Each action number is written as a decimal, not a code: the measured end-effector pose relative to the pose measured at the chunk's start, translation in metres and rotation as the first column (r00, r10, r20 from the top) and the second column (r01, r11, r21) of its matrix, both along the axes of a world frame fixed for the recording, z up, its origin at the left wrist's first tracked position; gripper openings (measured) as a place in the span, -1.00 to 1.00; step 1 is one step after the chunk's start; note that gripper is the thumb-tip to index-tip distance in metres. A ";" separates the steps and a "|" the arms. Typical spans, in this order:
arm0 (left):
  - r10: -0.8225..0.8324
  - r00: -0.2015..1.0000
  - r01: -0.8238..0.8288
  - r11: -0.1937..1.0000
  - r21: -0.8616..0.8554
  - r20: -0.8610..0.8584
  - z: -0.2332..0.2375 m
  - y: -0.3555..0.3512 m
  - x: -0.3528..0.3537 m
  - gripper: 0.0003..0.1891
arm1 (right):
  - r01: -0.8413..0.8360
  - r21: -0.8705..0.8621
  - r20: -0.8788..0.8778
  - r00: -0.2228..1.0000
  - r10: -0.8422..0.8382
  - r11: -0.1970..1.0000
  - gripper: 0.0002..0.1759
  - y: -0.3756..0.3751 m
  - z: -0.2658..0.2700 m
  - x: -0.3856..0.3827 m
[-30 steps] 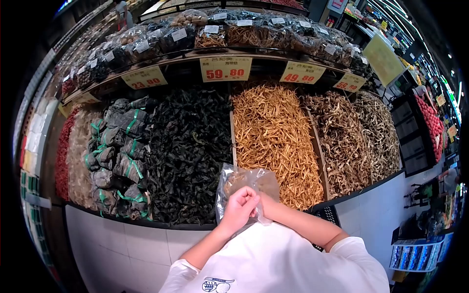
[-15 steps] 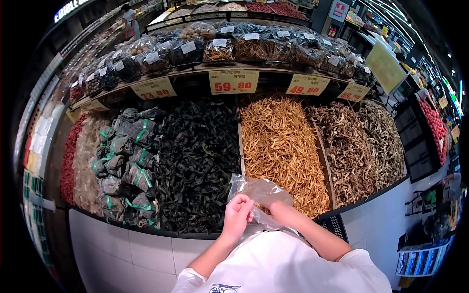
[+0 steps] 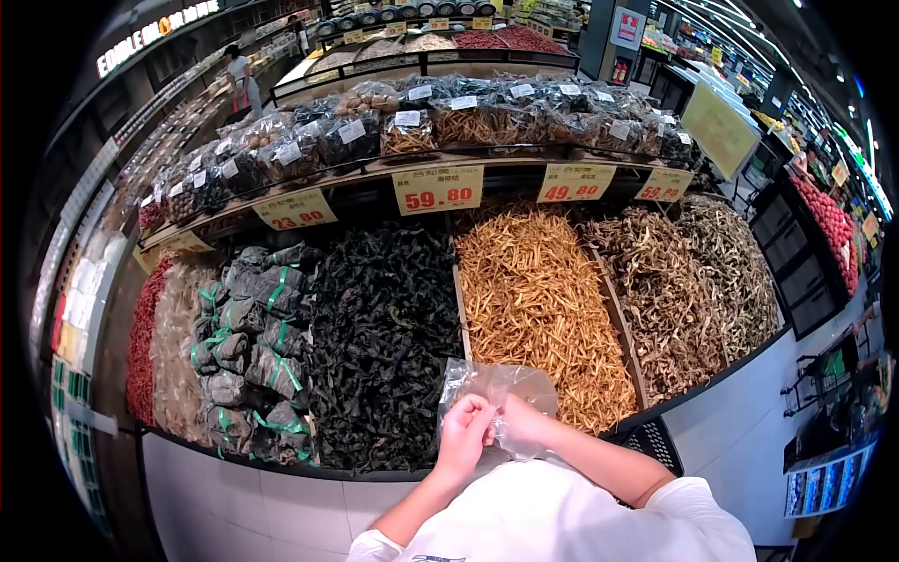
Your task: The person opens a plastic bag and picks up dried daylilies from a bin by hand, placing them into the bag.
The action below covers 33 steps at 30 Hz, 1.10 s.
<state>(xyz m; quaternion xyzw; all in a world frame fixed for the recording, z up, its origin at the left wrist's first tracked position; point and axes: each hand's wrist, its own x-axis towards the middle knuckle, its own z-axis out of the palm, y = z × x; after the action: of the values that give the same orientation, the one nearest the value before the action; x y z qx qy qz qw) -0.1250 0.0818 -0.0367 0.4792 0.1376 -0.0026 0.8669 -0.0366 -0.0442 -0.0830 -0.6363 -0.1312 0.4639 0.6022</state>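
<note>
A clear plastic bag [image 3: 529, 382] is held in front of my body, over the near edge of the bins. My left hand [image 3: 465, 429] is closed in a pinch on the bag's left side. My right hand [image 3: 521, 420] is right beside it, closed against the bag's film, its fingertips partly hidden. Beyond the bag lies a bin of golden-brown dried strips [image 3: 538, 290]. Left of that is a bin of dark dried seaweed [image 3: 384, 337].
Grey bundles tied with green ribbon [image 3: 253, 347] lie farther left. Brown dried strips [image 3: 651, 290] fill bins on the right. Price signs [image 3: 437, 190] hang under a shelf of packed bags [image 3: 464, 122]. A person [image 3: 241, 80] stands at the far left.
My hands have drawn closer together on the bag, the right one shifting left. The view has tilted up, so the bins and hands sit lower.
</note>
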 end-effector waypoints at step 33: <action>0.014 1.000 -0.014 1.000 0.015 0.013 -0.006 0.013 -0.003 -0.89 | 0.707 -0.413 0.868 0.496 0.013 0.574 -0.56 -0.082 0.006 0.188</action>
<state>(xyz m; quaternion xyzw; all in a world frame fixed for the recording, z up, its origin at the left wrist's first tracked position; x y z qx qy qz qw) -0.1276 0.0949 -0.0427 0.4848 0.1355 0.0076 0.8640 0.1514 -0.1265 -0.0770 -0.9669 -0.0396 -0.0134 0.2517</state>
